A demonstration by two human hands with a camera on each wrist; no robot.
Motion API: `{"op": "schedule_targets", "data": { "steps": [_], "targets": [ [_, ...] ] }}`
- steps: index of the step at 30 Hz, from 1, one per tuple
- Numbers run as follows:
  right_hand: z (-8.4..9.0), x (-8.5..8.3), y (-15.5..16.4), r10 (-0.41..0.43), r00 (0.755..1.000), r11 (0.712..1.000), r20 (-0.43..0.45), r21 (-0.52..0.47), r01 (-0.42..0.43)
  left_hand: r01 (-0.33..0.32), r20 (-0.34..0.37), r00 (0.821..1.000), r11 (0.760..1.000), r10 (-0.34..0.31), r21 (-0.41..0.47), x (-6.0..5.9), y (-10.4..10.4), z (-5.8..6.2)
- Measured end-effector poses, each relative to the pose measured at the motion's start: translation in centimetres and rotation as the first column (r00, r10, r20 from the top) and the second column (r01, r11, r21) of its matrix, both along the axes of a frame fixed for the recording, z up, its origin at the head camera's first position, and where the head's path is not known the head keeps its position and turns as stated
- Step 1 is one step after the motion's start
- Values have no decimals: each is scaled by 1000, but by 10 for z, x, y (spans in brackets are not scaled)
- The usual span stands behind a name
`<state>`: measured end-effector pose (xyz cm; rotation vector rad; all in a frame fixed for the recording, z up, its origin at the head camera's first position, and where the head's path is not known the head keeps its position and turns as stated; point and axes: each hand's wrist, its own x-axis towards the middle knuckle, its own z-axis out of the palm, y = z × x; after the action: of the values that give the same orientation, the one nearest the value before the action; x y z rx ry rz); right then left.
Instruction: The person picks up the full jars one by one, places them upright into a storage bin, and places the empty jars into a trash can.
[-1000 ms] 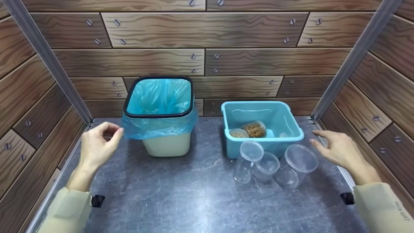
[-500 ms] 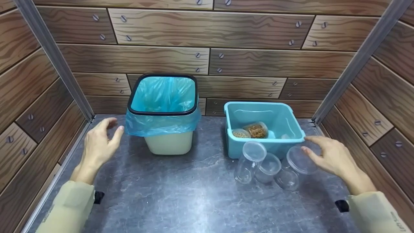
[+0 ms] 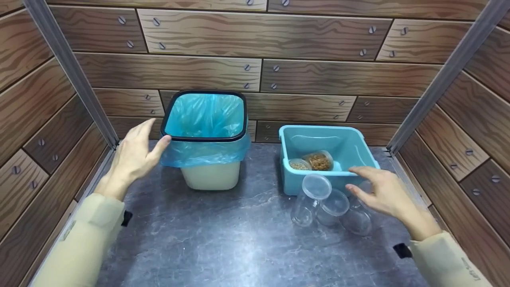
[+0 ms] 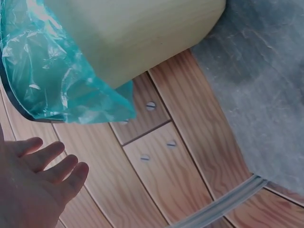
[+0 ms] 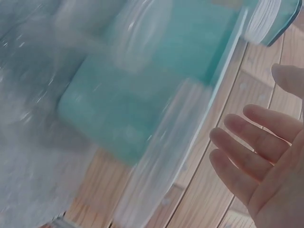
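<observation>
My left hand (image 3: 135,153) is open, fingers straight, thumb tip just at the blue bag of a cream bin (image 3: 210,175) with a black rim; in the left wrist view the left hand (image 4: 38,185) sits below the bag (image 4: 57,76) without gripping it. My right hand (image 3: 378,191) hovers open over the rightmost of three clear lidded jars (image 3: 356,219) lying in front of a light blue tub (image 3: 293,181). The other clear jars (image 3: 308,199) lie to its left. The right wrist view is blurred; the right hand (image 5: 266,161) is spread beside a jar lid (image 5: 161,156).
Inside the tub lie two jars with brown contents (image 3: 316,160). The grey stone-look tabletop (image 3: 223,239) is enclosed by wood-pattern walls (image 3: 255,59) at the back and both sides, with metal posts (image 3: 71,75) at the corners.
My left hand rose and moved right toward the bin's bag. My right hand moved left and forward over the rightmost clear jar. The jars and tub stayed in place.
</observation>
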<state>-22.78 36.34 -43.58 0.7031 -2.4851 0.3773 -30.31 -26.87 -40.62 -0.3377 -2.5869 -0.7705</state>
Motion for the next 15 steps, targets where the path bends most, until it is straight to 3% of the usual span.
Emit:
{"op": "schedule_targets", "data": {
  "steps": [9, 15],
  "targets": [
    [-5, -13, -41, 150, 987, 989, 64, -21, -149, 27, 84, 996, 997, -21, -69, -19, 12, 11],
    [-12, -16, -56, 137, 981, 991, 140, -11, -136, 33, 182, 983, 994, -14, -104, -27, 20, 16]
  ]
}}
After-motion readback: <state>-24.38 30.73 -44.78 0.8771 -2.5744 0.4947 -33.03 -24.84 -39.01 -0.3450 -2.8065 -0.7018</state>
